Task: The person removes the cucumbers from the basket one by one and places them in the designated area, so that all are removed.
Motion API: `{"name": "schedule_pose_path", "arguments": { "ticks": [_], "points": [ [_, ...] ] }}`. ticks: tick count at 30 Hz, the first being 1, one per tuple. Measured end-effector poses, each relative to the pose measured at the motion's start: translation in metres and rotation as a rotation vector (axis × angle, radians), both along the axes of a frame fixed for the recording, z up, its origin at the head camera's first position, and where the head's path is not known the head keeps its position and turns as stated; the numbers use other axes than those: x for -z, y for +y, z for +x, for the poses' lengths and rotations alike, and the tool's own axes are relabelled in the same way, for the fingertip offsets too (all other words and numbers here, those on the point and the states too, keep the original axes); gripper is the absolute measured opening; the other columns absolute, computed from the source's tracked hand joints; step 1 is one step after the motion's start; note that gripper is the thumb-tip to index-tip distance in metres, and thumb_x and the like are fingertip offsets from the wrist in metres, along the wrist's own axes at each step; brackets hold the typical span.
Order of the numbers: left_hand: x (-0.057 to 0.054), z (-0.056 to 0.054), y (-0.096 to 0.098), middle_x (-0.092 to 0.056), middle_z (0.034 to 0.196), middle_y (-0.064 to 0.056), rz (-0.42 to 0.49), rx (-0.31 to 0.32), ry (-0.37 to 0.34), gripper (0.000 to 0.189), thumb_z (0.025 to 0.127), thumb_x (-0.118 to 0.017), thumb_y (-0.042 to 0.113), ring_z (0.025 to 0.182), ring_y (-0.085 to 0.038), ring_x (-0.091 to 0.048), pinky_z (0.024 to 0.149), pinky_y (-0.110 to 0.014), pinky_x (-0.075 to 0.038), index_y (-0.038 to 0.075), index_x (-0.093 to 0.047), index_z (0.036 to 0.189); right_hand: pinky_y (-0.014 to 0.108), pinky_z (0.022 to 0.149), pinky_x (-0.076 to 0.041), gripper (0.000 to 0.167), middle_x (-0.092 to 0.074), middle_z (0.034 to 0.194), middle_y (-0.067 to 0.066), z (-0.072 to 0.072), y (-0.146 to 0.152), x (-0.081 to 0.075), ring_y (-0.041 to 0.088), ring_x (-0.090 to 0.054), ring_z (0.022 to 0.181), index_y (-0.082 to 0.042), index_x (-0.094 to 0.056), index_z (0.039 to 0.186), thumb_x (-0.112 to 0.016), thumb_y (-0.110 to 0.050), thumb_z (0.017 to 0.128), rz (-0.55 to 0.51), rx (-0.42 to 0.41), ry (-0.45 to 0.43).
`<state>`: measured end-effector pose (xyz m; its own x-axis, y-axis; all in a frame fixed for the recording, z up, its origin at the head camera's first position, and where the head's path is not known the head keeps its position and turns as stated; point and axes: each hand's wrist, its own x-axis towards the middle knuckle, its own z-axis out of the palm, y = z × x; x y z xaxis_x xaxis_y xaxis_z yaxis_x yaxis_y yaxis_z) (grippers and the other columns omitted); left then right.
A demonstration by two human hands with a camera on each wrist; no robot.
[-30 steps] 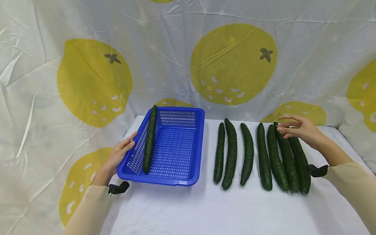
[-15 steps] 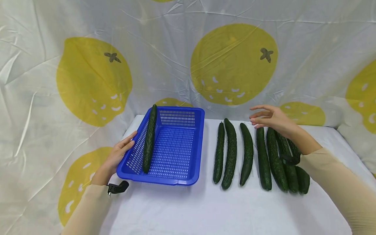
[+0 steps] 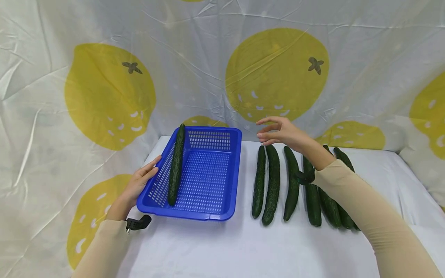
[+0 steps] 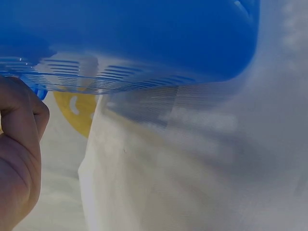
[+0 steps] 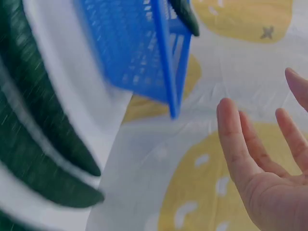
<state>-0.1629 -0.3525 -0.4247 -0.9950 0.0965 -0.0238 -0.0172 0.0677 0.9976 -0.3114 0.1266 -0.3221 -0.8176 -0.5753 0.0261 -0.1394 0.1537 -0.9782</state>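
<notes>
At the left edge of a blue plastic basket (image 3: 238,170), my left hand (image 3: 135,185) grips the rim. One long dark green cucumber (image 3: 177,166) leans along the basket's left inner side, its far tip over the rim. My right hand (image 3: 286,133) is above the far ends of several cucumbers laid in a row on the cloth, its fingers spread and holding nothing. Closest below its fingertips are the slim leftmost cucumber (image 3: 259,183) and a longer bumpy cucumber (image 3: 272,189). In the right wrist view, the parted fingers (image 5: 231,127) show against the backdrop.
A white cloth (image 3: 250,251) covers the table. Right of the leftmost pair lies a curved cucumber (image 3: 291,193); others beyond it are partly hidden by the right sleeve (image 3: 365,204). A lemon-print curtain (image 3: 194,77) hangs behind the table.
My right hand has swept left from the rightmost cucumbers to above the leftmost ones, fingers still apart. The left hand stays at the basket rim, and the cucumbers lie as before.
</notes>
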Motion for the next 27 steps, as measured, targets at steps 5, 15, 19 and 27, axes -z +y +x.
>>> {"name": "schedule_pose_path", "arguments": {
  "ticks": [5,15,19,27],
  "points": [
    [0.000,0.000,0.000,-0.056,0.130,0.001,0.001,-0.001,0.005,0.056,0.108,-0.047,0.026,0.101,-0.016,-0.066,0.079,-0.033,-0.058,0.017,-0.027,0.159,0.045,0.084,-0.057,0.052,-0.056,0.129,0.027,0.001,-0.036,-0.006,0.038,-0.067,0.101,-0.002,-0.051,0.141,-0.071,-0.009,0.093,-0.026,-0.046,-0.017],
    [0.000,-0.001,0.001,-0.055,0.131,0.000,-0.013,-0.005,0.006,0.056,0.107,-0.047,0.028,0.102,-0.016,-0.066,0.079,-0.034,-0.058,0.018,-0.027,0.159,0.051,0.089,-0.054,0.050,-0.063,0.120,0.025,0.003,-0.103,-0.003,0.036,-0.068,0.099,-0.004,-0.052,0.141,-0.070,-0.006,0.093,-0.067,-0.092,-0.049],
    [0.001,-0.002,0.000,-0.054,0.132,-0.001,-0.010,0.006,0.016,0.056,0.108,-0.046,0.028,0.104,-0.016,-0.065,0.081,-0.034,-0.058,0.017,-0.026,0.159,0.046,0.085,-0.057,0.056,-0.064,0.120,0.024,0.006,-0.130,0.004,0.036,-0.067,0.103,-0.005,-0.051,0.144,-0.073,-0.008,0.092,-0.074,-0.048,-0.061],
    [0.001,-0.001,0.001,-0.054,0.132,-0.002,-0.020,0.000,0.015,0.056,0.108,-0.046,0.028,0.104,-0.016,-0.065,0.081,-0.033,-0.058,0.017,-0.026,0.159,0.044,0.086,-0.057,0.061,-0.062,0.124,0.022,0.016,-0.175,0.019,0.037,-0.065,0.105,-0.009,-0.053,0.144,-0.079,-0.016,0.088,-0.045,0.087,-0.115]
  ]
}}
